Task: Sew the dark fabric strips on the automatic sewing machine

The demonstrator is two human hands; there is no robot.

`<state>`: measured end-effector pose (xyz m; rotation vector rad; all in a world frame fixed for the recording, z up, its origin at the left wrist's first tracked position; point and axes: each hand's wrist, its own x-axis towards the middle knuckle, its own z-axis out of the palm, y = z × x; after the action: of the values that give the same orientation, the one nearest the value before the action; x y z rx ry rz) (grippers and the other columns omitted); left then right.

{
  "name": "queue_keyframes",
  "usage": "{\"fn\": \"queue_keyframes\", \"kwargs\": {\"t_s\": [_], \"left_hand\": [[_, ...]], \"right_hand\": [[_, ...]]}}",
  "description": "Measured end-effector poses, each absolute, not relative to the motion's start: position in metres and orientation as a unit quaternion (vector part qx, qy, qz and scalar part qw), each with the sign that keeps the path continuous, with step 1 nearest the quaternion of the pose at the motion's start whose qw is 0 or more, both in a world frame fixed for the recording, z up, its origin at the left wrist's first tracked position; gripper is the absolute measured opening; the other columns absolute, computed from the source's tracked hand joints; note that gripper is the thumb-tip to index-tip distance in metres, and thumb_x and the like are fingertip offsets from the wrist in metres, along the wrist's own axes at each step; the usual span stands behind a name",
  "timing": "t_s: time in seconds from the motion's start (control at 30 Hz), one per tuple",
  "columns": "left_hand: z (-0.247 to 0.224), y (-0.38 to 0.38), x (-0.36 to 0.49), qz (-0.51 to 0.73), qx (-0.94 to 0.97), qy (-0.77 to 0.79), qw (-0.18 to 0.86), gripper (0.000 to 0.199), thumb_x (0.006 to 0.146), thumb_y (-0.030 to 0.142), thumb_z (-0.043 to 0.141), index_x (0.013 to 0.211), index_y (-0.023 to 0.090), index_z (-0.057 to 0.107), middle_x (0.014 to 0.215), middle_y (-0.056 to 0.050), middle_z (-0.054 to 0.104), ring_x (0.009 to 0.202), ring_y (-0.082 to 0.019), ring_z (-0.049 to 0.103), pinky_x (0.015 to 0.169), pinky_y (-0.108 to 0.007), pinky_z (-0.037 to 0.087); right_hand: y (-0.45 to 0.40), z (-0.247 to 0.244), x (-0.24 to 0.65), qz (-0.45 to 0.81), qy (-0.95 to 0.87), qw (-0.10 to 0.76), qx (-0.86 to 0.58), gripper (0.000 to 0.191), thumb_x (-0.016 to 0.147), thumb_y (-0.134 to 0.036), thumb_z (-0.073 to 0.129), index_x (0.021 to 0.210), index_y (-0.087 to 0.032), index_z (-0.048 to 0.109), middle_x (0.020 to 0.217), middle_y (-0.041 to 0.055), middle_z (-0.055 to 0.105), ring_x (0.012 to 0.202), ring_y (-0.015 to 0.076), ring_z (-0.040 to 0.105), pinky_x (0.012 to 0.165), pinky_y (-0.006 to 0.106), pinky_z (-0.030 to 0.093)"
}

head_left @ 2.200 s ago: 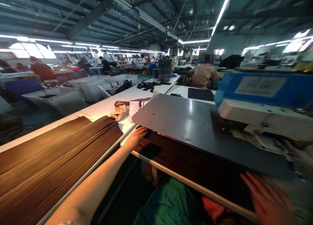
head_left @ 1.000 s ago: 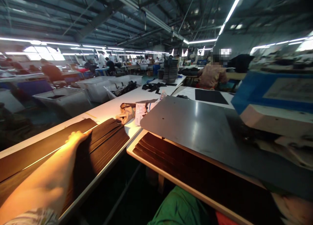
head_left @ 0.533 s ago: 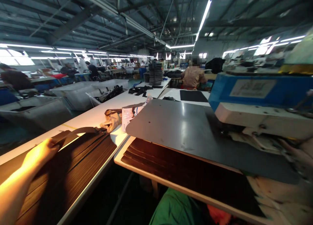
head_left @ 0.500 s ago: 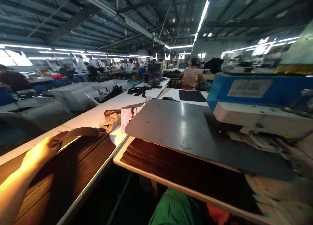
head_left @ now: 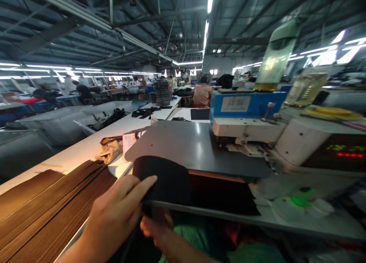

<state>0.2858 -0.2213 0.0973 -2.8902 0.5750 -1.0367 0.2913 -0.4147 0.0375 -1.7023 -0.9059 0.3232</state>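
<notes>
My left hand (head_left: 114,209) pinches the near left edge of a black fabric piece (head_left: 168,179), which bends up in front of the grey metal plate (head_left: 177,141). Just below it, my right hand (head_left: 162,232) is partly in shadow beneath the piece; its fingers are curled close to the lower edge, and their grip is unclear. Stacks of brown-looking strips (head_left: 57,206) lie on the table at the left. More dark pieces (head_left: 225,196) lie under the metal plate.
A sewing machine (head_left: 248,129) with a blue box (head_left: 257,103) stands at the right. On the white table (head_left: 82,148) are a tan cloth bundle (head_left: 110,150) and a bottle (head_left: 153,119). A person (head_left: 201,93) sits farther back.
My left hand has moved right from the strip stacks to the table's front edge, bringing a piece with it. My right hand has come into view. The view has turned right.
</notes>
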Motion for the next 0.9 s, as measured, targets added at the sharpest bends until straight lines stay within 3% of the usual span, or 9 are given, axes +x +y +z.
{"fn": "queue_keyframes", "kwargs": {"t_s": [0.13, 0.23, 0.33, 0.43, 0.53, 0.67, 0.8, 0.9], "left_hand": [[0.087, -0.267, 0.295, -0.317, -0.908, 0.273, 0.022, 0.037, 0.086, 0.01, 0.032, 0.118, 0.02, 0.048, 0.072, -0.001, 0.052, 0.06, -0.012, 0.052, 0.053, -0.022, 0.046], [0.076, -0.302, 0.302, -0.289, -0.894, 0.343, 0.004, 0.037, 0.086, 0.009, 0.032, 0.12, 0.016, 0.047, 0.074, -0.003, 0.056, 0.06, -0.013, 0.053, 0.053, -0.024, 0.049], [0.079, -0.332, 0.301, -0.279, -0.851, 0.439, -0.069, 0.031, 0.086, 0.013, 0.039, 0.115, 0.015, 0.049, 0.078, -0.003, 0.061, 0.063, -0.012, 0.055, 0.054, -0.023, 0.051], [0.096, -0.348, 0.296, -0.286, -0.796, 0.513, -0.145, 0.026, 0.086, 0.021, 0.045, 0.112, 0.02, 0.052, 0.078, -0.002, 0.064, 0.068, -0.012, 0.058, 0.056, -0.021, 0.052], [0.113, -0.35, 0.302, -0.309, -0.763, 0.53, -0.201, 0.029, 0.085, 0.024, 0.047, 0.114, 0.024, 0.051, 0.075, -0.002, 0.064, 0.07, -0.013, 0.059, 0.058, -0.022, 0.053], [0.107, -0.349, 0.352, -0.247, -0.822, 0.455, -0.237, 0.031, 0.086, 0.017, 0.042, 0.115, 0.022, 0.05, 0.093, -0.005, 0.061, 0.086, -0.014, 0.057, 0.076, -0.027, 0.051], [0.071, -0.35, 0.425, -0.171, -0.909, 0.339, -0.171, 0.029, 0.087, 0.026, 0.042, 0.111, 0.017, 0.056, 0.102, -0.008, 0.057, 0.093, -0.02, 0.052, 0.084, -0.035, 0.045], [0.047, -0.35, 0.459, -0.13, -0.932, 0.314, -0.128, 0.033, 0.088, 0.034, 0.041, 0.112, 0.019, 0.057, 0.105, -0.008, 0.057, 0.092, -0.021, 0.051, 0.084, -0.036, 0.044]], "right_hand": [[-0.421, 0.028, 0.312, 0.022, -0.194, 0.709, -0.677, 0.039, 0.086, -0.051, 0.039, 0.094, -0.021, 0.062, 0.087, 0.0033, 0.063, 0.079, 0.0156, 0.057, 0.069, 0.026, 0.048], [-0.449, 0.037, 0.327, -0.037, -0.087, 0.739, -0.667, 0.035, 0.085, -0.05, 0.043, 0.078, -0.021, 0.062, 0.072, 0.0018, 0.06, 0.069, 0.0146, 0.055, 0.062, 0.025, 0.047], [-0.475, 0.066, 0.339, -0.033, -0.091, 0.773, -0.627, 0.028, 0.083, -0.046, 0.048, 0.09, -0.023, 0.062, 0.067, -0.0006, 0.06, 0.064, 0.0136, 0.055, 0.058, 0.025, 0.046], [-0.497, 0.099, 0.355, -0.018, -0.102, 0.787, -0.609, 0.037, 0.081, -0.042, 0.052, 0.114, -0.026, 0.054, 0.078, -0.0005, 0.065, 0.069, 0.0143, 0.06, 0.063, 0.026, 0.049], [-0.518, 0.109, 0.378, 0.005, -0.093, 0.726, -0.682, 0.043, 0.077, -0.04, 0.056, 0.118, -0.025, 0.054, 0.089, 0.0017, 0.068, 0.076, 0.016, 0.062, 0.066, 0.027, 0.05], [-0.537, 0.079, 0.419, 0.034, -0.07, 0.591, -0.803, 0.039, 0.078, -0.03, 0.054, 0.115, -0.017, 0.057, 0.09, 0.0038, 0.068, 0.079, 0.0165, 0.063, 0.067, 0.026, 0.05], [-0.543, 0.05, 0.45, 0.06, -0.036, 0.482, -0.874, 0.043, 0.078, -0.024, 0.055, 0.119, -0.011, 0.053, 0.073, 0.0023, 0.069, 0.066, 0.0159, 0.062, 0.059, 0.025, 0.048], [-0.545, 0.046, 0.461, 0.081, -0.019, 0.454, -0.887, 0.04, 0.079, -0.021, 0.054, 0.118, -0.01, 0.054, 0.082, 0.0062, 0.07, 0.069, 0.0165, 0.063, 0.061, 0.025, 0.048]]}}
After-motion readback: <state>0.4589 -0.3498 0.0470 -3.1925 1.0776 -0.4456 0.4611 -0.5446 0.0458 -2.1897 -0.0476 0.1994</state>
